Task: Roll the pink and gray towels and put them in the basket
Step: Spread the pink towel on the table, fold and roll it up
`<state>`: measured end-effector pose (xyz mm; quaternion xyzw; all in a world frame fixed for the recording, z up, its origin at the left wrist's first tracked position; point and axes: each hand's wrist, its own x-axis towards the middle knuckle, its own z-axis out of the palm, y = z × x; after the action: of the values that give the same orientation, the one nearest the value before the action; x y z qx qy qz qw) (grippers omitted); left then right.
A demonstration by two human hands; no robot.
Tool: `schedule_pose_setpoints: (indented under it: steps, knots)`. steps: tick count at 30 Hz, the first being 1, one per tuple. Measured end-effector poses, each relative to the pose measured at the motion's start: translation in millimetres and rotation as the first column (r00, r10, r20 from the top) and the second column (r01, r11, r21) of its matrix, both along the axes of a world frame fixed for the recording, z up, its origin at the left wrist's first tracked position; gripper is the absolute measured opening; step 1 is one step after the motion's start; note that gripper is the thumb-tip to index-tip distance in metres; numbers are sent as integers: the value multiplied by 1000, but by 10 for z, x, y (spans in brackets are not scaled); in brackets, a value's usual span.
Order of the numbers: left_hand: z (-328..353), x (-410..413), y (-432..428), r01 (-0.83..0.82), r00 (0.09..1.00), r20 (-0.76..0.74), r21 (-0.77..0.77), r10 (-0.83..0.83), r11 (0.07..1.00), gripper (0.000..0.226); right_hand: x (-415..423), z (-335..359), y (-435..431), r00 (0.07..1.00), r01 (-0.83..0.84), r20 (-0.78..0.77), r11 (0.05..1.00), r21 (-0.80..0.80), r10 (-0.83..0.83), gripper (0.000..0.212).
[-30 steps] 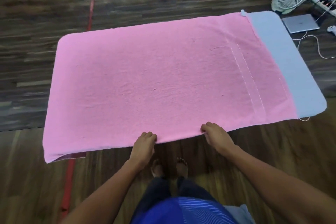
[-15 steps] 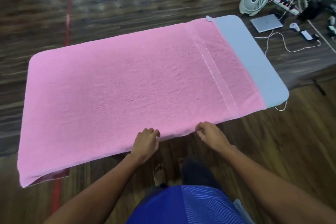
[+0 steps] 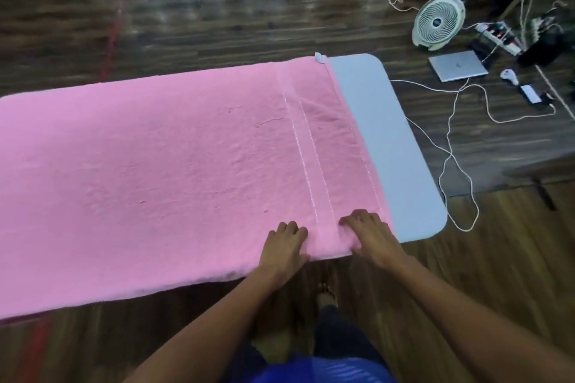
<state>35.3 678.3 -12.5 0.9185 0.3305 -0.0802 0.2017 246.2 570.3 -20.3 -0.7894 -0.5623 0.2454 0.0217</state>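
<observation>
Fingers (image 3: 354,218) of the right hand (image 3: 370,236) are seen spread and laid flat on the pink towel (image 3: 171,165), with the thumb set down at the near hem. The fingers (image 3: 292,228) of the left hand (image 3: 284,246) are bent at the knuckles with their tips on the cloth; whether any cloth is pinched there cannot be told. In the head view, the only one given, the towel is spread flat over a gray table (image 3: 389,134), its long axis running left to right across the picture and its near hem hanging slightly over the table edge. Both hands are placed at that near hem, close to the towel's right short end, which lies just beside the right hand, while the great length of cloth stretches away to the left. The right hand is therefore judged the nearer one for lifting that end, and a roll would be carried leftward along the long axis. Rolling is judged not yet begun. No gray towel and no basket can be made out. On the wooden floor beyond, a white fan (image 3: 438,22), a laptop (image 3: 457,65) and a white cable (image 3: 451,158) are seen.
</observation>
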Motion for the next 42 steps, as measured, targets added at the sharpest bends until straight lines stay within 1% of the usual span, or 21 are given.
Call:
schedule_pose_setpoints:
  steps: [2, 4, 6, 9, 11, 13, 15, 18, 21, 25, 28, 30, 34, 37, 39, 42]
  knots:
    - [-74, 123, -145, -39, 999, 12, 9, 39, 999, 31, 132, -51, -72, 997, -74, -22, 994, 80, 76, 46]
    - [-108, 172, -274, -89, 995, 46, -17, 90, 996, 19, 178, -51, -132, 991, -119, -45, 982, 146, 127, 33]
    - [-114, 157, -408, -129, 989, 66, -52, 132, 990, 17, 157, -58, -226, 989, -116, -80, 985, 130, 127, 21]
    - [-104, 107, -614, -147, 985, 80, -102, 155, 984, 16, 112, -76, -444, 987, -57, -141, 992, 110, 72, 19]
    - [-120, 68, -726, -138, 986, 73, -129, 148, 982, 14, 98, -93, -592, 983, -49, -168, 993, 108, 67, 16]
    - [-116, 33, -784, -149, 984, 76, -135, 160, 980, 13, 83, -88, -681, 980, -43, -192, 995, 93, 61, 14]
    - [-97, 37, -758, -154, 980, 108, -127, 168, 980, 15, 82, -57, -691, 977, -23, -209, 993, 116, 47, 12]
    - [-22, 139, -700, -158, 973, 154, -86, 169, 984, 24, 98, 38, -648, 976, 43, -219, 988, 146, -10, 15]
    - [121, 377, -610, -159, 964, 205, -67, 169, 985, 22, 172, 174, -554, 955, 169, -269, 974, 151, -124, 15]
    - [290, 903, -398, -158, 956, 243, -40, 163, 987, 18, 476, 358, -370, 900, 350, -329, 925, 147, -288, 13]
    - [347, 1164, -284, -188, 942, 272, -51, 195, 981, 18, 654, 464, -245, 879, 375, -362, 919, 125, -310, 14]
    - [378, 1481, -210, -177, 939, 290, -46, 183, 983, 19, 968, 461, -162, 871, 390, -375, 911, 135, -317, 14]
    - [392, 2127, 21, -249, 925, 288, -33, 248, 968, 18, 1693, 439, 184, 884, 338, -387, 930, 143, -261, 15]
    - [371, 2584, 159, -359, 895, 271, -31, 354, 933, 17, 2237, 434, 465, 903, 244, -393, 960, 138, -173, 16]
    - [399, 2911, 219, -460, 849, 276, -33, 451, 887, 15, 2625, 456, 643, 914, 156, -395, 980, 122, -96, 15]
    - [480, 3376, 270, -624, 736, 290, -58, 611, 779, 14, 3166, 553, 901, 921, 8, -389, 996, 93, 29, 16]
